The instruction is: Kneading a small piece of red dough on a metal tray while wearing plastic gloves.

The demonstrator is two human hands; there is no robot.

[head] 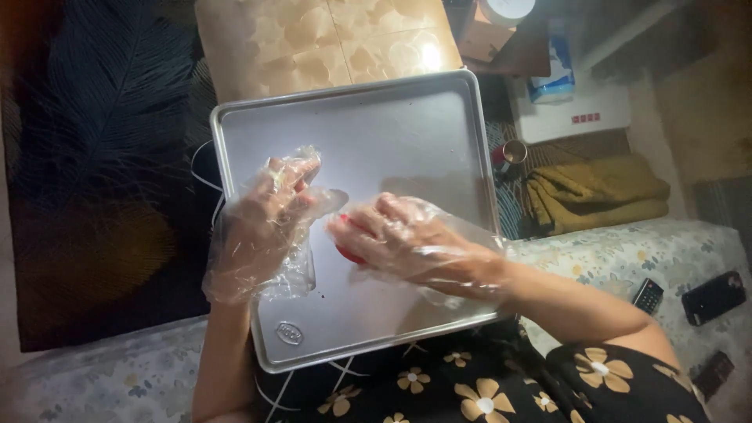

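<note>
A person sits with a large, shiny aluminium baking tray (407, 125) resting on the lap, over a dark dress with a cream flower print (486, 399). Both hands wear loose, clear plastic gloves. The right hand (399, 239) lies palm-down over the middle of the tray, its fingers curled over a small red thing (347, 252) that shows only as a sliver beneath them; what it is cannot be told. The left hand (270, 211) hovers just beside it above the tray's left half, fingers loosely bent and holding nothing, the glove bunched around the wrist.

The person sits on a floral-patterned bed or couch cover (627, 258). On it, to the right, lie a small remote control (648, 296) and a black phone (713, 296). Beyond the tray the floor is beige marbled tile (329, 39), with a dark rug bearing a feather pattern (102, 157) to the left. On the right are a folded mustard-yellow blanket (599, 192), a small metal cup (513, 151), a white power strip (576, 117) and a blue and white tissue pack (554, 74). The light is dim and warm, with a bright glare on the tile.
</note>
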